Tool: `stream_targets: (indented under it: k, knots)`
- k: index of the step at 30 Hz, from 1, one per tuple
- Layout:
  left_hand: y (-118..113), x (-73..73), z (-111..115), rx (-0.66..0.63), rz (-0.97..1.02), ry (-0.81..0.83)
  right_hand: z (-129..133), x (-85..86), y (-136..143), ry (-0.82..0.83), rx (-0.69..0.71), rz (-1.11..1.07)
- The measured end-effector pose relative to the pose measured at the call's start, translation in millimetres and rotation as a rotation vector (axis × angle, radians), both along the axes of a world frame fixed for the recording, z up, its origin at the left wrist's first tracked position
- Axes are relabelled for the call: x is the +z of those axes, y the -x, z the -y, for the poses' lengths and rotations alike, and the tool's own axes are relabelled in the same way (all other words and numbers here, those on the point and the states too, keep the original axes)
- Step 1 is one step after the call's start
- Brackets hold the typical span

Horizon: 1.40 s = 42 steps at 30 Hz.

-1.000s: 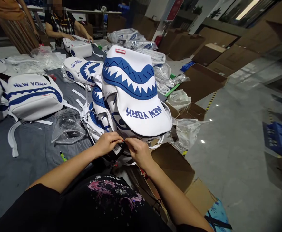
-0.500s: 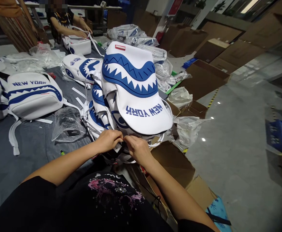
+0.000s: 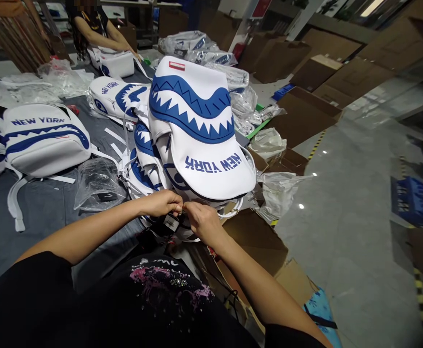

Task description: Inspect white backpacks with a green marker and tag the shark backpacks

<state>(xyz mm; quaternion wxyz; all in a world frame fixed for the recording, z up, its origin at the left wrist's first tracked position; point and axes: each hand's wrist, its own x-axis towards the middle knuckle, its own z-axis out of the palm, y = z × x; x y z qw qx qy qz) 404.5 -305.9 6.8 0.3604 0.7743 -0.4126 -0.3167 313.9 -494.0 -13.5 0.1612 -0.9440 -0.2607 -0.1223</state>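
Observation:
A white backpack (image 3: pixel 200 154) with a blue shark-mouth pattern and upside-down NEW YORK lettering lies on top of a pile of similar backpacks (image 3: pixel 144 166). At its near edge my left hand (image 3: pixel 165 202) is closed in a pinch. My right hand (image 3: pixel 204 221) pinches right beside it, fingertips almost meeting. Whatever is between the fingers is too small to make out. Just under them hangs a black hang tag (image 3: pixel 171 222) with a white label. White straps and a cord loop (image 3: pixel 233 210) stick out to the right of the hands.
Another white backpack (image 3: pixel 48 140) and a clear plastic bag (image 3: pixel 98 183) lie on the grey-covered table (image 3: pixel 51 208). An open cardboard box (image 3: pixel 256 241) stands by my right forearm. Across the table, a co-worker (image 3: pixel 95 29) handles a backpack. Wrapped bags (image 3: pixel 193 43) and more boxes (image 3: pixel 316 72) fill the back.
The view has shifted slightly. Both hands stay pinched at the backpack's near edge, and the tag beneath shows more plainly. The co-worker's arms have moved down over their backpack.

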Motion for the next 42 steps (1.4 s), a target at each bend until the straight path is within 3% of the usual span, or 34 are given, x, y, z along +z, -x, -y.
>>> stream_targets:
  k: [5, 11, 18, 22, 28, 32, 36, 42]
  knots:
    - [1.5, -5.3, 1.7, 0.061, 0.042, -0.035, -0.4, 0.2, -0.6, 0.036, 0.013, 0.022]
    - [13.1, -4.9, 4.4, 0.201, 0.317, -0.106, -1.4, -1.2, -2.2, -0.010, 0.013, 0.016]
    - [25.5, -11.3, -1.1, 0.202, 0.495, -0.122, -2.0, -1.5, -3.3, -0.035, -0.028, 0.017]
    - [30.8, -14.5, -5.4, 0.248, 0.412, -0.066, -5.9, 1.7, -3.2, -0.064, -0.066, -0.014]
    - [36.8, -15.3, -1.6, 0.455, 0.399, -0.070, -5.6, 2.2, -3.6, -0.145, -0.082, -0.039]
    - [37.5, -15.9, -2.0, 0.372, 0.364, -0.027, -3.8, -0.3, -3.2, -0.233, -0.101, -0.064]
    - [38.1, -14.7, -1.4, 0.421, 0.387, -0.035, -3.2, -1.7, -2.4, -0.260, -0.114, -0.053]
    - [38.7, -12.4, 0.6, 0.377, 0.355, -0.022, -2.8, -1.9, -1.1, -0.286, -0.101, -0.069]
